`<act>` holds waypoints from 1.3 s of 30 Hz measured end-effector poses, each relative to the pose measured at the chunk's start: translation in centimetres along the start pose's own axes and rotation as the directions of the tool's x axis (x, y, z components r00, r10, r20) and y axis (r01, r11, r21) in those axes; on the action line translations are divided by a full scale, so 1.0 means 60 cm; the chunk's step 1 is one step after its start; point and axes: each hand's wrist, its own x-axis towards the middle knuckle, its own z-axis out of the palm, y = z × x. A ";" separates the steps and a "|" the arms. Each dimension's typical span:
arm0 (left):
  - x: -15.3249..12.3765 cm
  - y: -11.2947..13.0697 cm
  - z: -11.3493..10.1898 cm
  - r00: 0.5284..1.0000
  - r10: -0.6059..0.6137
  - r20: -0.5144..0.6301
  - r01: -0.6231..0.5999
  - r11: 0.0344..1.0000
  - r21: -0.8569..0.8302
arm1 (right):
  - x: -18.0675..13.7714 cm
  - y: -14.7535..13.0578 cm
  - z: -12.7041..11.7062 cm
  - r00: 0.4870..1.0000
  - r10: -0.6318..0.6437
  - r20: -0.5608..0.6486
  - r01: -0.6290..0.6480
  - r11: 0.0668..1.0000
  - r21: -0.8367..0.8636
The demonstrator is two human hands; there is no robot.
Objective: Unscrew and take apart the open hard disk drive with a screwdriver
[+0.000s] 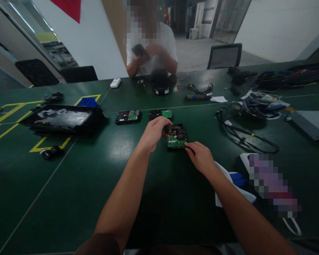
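A person works with both bare hands over a hard drive (179, 134) lying on a dark green table (55, 198), its green circuit board (177, 142) facing up. The grip of the right hand (201, 156) is closed on the drive's near right corner, thumb and fingertips together at the edge of the board. The left hand (154, 132) arches at the drive's left side with its grip open, finger and thumb apart; whether its fingertips touch the casing cannot be told from this angle. Just beyond the left hand lies a second drive (162, 114), partly hidden by it, and farther left a third drive (128, 117), also board side up. A black tray (65, 118) sits well to the left over yellow tape lines (37, 145), near a blue piece (87, 102). To the right, a looped black cable (247, 139) lies near a bundle of wires (263, 104) and a grey metal box (312, 123), while a white and blue item (224, 173) shows beside the right forearm. Across the table, a person in a white shirt (168, 40) holds a dark handheld object (140, 51), behind a round black object (161, 90) and a set of keys (141, 83).
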 end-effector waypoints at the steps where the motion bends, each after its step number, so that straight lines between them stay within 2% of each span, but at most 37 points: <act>1: 0.000 0.001 -0.001 1.000 -0.007 0.005 0.007 1.000 0.003 | 0.000 0.000 0.000 1.000 0.000 -0.001 0.000 1.000 0.002; 8: -0.003 0.001 0.002 0.993 -0.112 0.030 0.115 0.982 -0.148 | 0.000 -0.004 -0.004 1.000 0.010 0.008 -0.010 1.000 -0.004; 15: 0.001 0.000 -0.003 1.000 -0.013 -0.024 0.012 1.000 -0.018 | 0.001 -0.004 -0.004 1.000 0.009 0.011 -0.009 1.000 -0.016; 19: 0.000 0.000 -0.004 0.998 -0.051 0.027 0.053 0.997 -0.065 | 0.001 -0.002 -0.001 1.000 0.004 0.007 -0.004 1.000 -0.012; 23: -0.001 -0.002 0.001 0.995 -0.102 0.015 0.103 0.985 -0.140 | 0.001 -0.002 -0.001 1.000 -0.001 -0.004 0.001 1.000 -0.019; 30: 0.002 -0.004 -0.002 1.000 -0.023 -0.019 0.022 0.999 -0.024 | 0.000 0.003 0.003 1.000 -0.016 -0.013 0.016 1.000 0.004; 36: 0.002 -0.004 -0.005 0.995 -0.102 0.009 0.103 0.990 -0.097 | 0.001 -0.002 -0.002 1.000 -0.001 0.001 0.001 1.000 -0.011; 39: 0.002 -0.003 -0.003 0.995 -0.096 -0.003 0.095 0.991 -0.099 | 0.001 -0.005 -0.005 1.000 0.005 0.006 -0.005 1.000 -0.013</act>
